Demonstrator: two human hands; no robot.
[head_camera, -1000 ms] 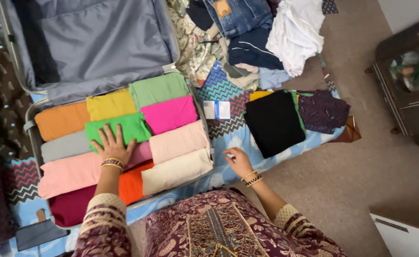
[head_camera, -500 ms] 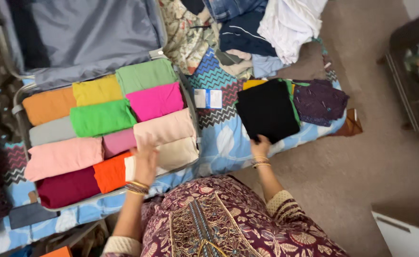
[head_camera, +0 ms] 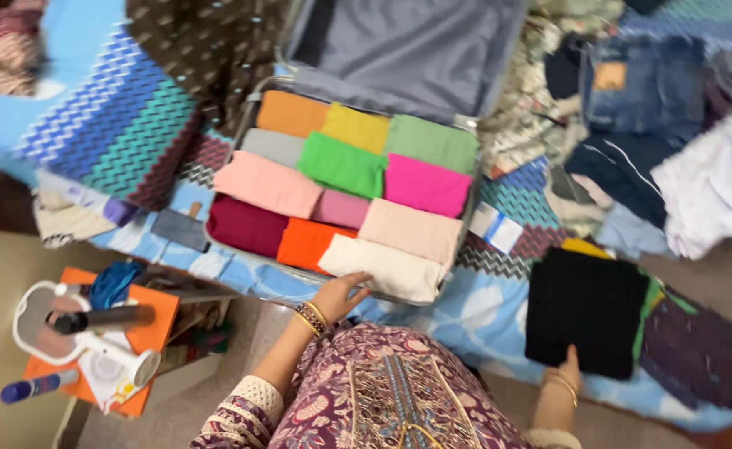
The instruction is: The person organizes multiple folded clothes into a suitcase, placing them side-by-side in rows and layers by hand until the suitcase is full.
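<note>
**A bed by a beige carpet, with a cluttered stand at its foot**

A bed point(head_camera: 466, 320) fills most of the view, spread with a light blue sheet that carries white shapes and zigzag bands in blue, teal, maroon and brown. Below its edge lies plain beige carpet point(head_camera: 0, 333), evenly lit, with no hard shadows. On the carpet at lower left, just beside the bed, stands a low stand point(head_camera: 154, 312) with an orange top, carrying a small white-framed mirror point(head_camera: 37, 328) and a few bottles. No walls or windows show.

right hand point(head_camera: 567, 372) fingertips under black garment point(head_camera: 586, 309)
</note>
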